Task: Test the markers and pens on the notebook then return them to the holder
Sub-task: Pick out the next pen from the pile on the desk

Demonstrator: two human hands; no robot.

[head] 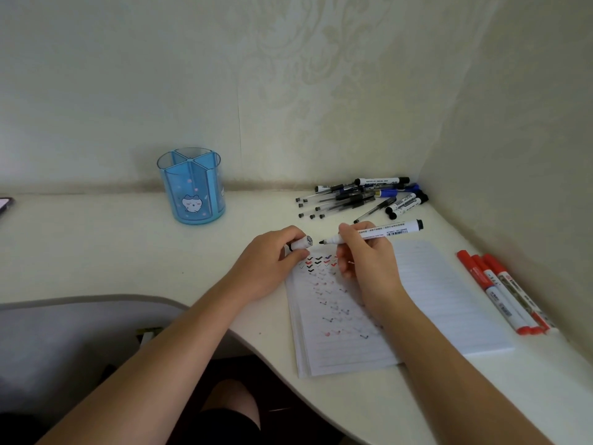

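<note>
An open lined notebook [442, 297] lies on the white desk, its left page covered in small red, black and purple check marks. My right hand [362, 255] grips an uncapped black marker [385, 233], tip pointing left just above the page's top. My left hand [272, 261] pinches the marker's cap [301, 243] a short way left of the tip. The blue divided pen holder [192, 186] stands empty at the back left. A pile of black and blue pens and markers [362, 195] lies at the back right.
Three red markers [503, 292] lie side by side to the right of the notebook. Walls close the desk at the back and right. A dark phone edge [4, 205] shows at far left. A grey chair [64, 332] sits below the desk's curved front edge.
</note>
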